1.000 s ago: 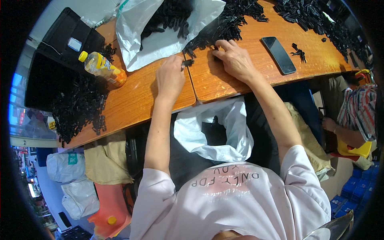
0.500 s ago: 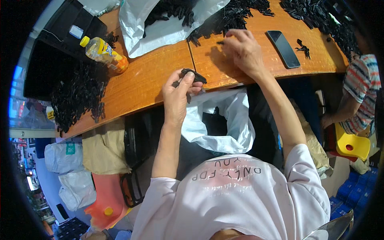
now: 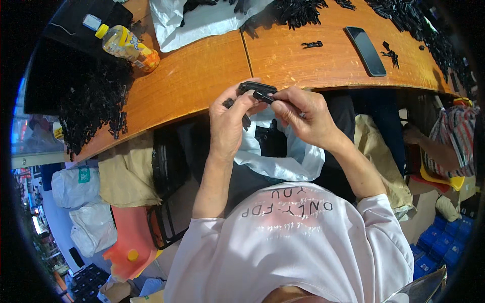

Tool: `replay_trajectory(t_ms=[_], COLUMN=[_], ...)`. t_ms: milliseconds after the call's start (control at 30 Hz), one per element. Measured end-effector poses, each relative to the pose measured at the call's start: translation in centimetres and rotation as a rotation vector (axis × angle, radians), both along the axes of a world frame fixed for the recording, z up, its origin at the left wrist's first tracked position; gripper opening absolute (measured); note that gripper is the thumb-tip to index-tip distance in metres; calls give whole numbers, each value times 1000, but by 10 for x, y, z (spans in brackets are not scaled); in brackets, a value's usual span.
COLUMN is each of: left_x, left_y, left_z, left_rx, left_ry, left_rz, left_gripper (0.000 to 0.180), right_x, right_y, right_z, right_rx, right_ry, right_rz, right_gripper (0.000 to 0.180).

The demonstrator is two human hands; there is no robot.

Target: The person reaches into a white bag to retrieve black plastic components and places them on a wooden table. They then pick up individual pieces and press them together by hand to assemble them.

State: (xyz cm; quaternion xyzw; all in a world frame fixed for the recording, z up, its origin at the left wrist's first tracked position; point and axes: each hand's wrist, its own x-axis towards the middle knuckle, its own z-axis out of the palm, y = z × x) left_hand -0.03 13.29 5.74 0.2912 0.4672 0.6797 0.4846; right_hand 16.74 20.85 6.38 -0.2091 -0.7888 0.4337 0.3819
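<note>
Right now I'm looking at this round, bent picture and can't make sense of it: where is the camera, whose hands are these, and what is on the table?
The camera sits on a person's head and looks down, so you see their white shirt at the bottom and their own forearms reaching up into the picture. The wide lens bends straight edges, which is why the wooden table looks curved. The left hand and right hand meet just in front of the table edge, both holding small black plastic parts between the fingertips. Below them, on the lap, lies an open white plastic bag. On the table are piles of the same black parts, a yellow drink bottle lying on its side, a dark phone and another white bag. At the right edge another person's arm is partly visible.
</note>
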Motion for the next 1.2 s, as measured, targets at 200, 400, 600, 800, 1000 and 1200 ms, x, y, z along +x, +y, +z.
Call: replay_trajectory(t_ms=[200,400,600,800,1000,1200], left_x=[11,26,38,47,29,39], left_y=[-16,-30,-46,-71,-80,-72], left_z=[19,17,20,26,21,22], left_rx=[-21,-5,194,172,227,299], left_ry=[48,212,422,328,130,-180], left_rz=[-103,-44,117,115,-52,-154], left_gripper=[33,32,29,25,32,44], right_x=[10,16,28,30,24,25], right_y=[-2,-21,-45,-63,-67,-61], right_z=[-1,6,29,27,34,35], right_rx=[-6,47,134,285,353,507], right_ry=[-66,-13,-46,-45,15,46], right_rz=[-52,-96,-192,-46,-19,-85], right_gripper=[14,17,34,28,24,22])
